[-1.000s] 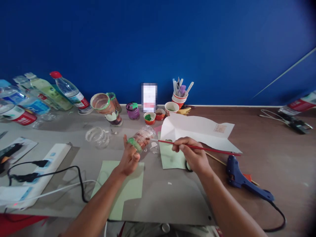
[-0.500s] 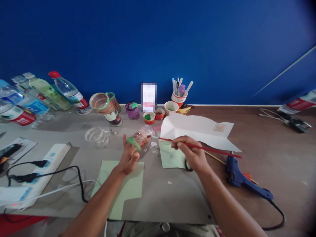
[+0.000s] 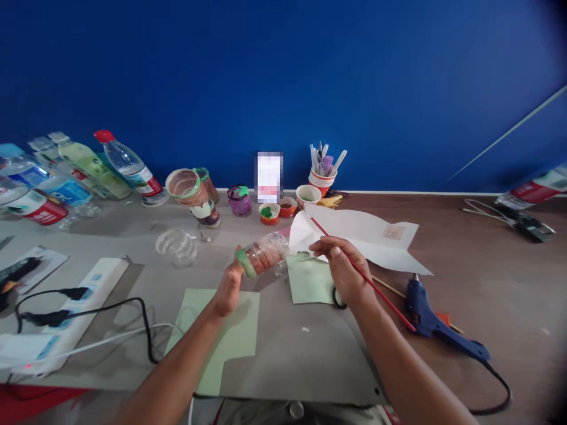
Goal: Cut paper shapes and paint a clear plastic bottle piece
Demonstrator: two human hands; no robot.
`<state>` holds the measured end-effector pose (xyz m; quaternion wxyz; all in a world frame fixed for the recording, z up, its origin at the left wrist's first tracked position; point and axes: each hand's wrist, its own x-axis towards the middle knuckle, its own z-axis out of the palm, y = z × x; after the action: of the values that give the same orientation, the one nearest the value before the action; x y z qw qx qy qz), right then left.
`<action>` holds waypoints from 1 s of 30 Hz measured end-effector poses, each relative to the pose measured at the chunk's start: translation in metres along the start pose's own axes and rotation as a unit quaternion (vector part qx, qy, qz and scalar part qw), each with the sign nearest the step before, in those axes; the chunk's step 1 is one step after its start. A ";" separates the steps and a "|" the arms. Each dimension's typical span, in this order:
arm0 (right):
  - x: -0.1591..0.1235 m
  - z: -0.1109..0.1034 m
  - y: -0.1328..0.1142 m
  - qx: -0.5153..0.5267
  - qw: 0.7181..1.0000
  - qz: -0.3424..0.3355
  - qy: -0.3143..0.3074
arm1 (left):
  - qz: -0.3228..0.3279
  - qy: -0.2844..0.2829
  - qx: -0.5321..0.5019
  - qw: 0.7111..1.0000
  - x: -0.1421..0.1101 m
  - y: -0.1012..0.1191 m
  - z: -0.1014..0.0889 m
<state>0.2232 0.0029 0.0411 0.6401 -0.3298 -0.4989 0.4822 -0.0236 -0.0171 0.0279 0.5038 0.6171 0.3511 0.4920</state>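
Observation:
My left hand (image 3: 229, 290) is closed around the green-rimmed end of a clear plastic bottle piece (image 3: 264, 254), partly coated in brown paint and lying tilted toward the right. Between the fingers of my right hand (image 3: 348, 268) is a thin red paintbrush (image 3: 363, 273); its tip points up and left, close to a white paper cup (image 3: 309, 195). Small cups of green paint (image 3: 269, 212) and red-brown paint (image 3: 288, 206) stand just beyond the bottle piece. Under my right hand lie a white paper sheet (image 3: 372, 233) and a green sheet (image 3: 310, 283).
Painted containers (image 3: 204, 203) and a purple cup (image 3: 240, 202) stand at the back. Drink bottles (image 3: 133, 171) line the left, near a power strip (image 3: 84, 313) with cables. A blue glue gun (image 3: 438, 327) lies at right. Stacked cups (image 3: 322, 180) hold pens and white sticks.
The brush has left the bottle piece and its tip has swung up toward the paper cup. My left hand has shifted and turned the bottle piece slightly right.

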 end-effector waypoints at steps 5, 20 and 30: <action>-0.005 0.001 0.000 -0.099 0.994 0.013 -0.045 | -0.010 -0.042 -0.090 0.995 -0.001 -0.002 0.004; -0.008 0.006 -0.008 -0.314 0.936 0.009 -0.159 | -0.009 -0.097 -0.099 0.990 -0.004 0.004 0.007; -0.008 0.004 -0.008 -0.319 0.937 0.006 -0.140 | -0.081 -0.093 -0.133 0.983 -0.002 0.008 0.008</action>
<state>0.2214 -0.0076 0.0469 0.4224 -0.4490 -0.7088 0.3430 -0.0172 -0.0236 0.0354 0.6499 0.5571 0.2834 0.4323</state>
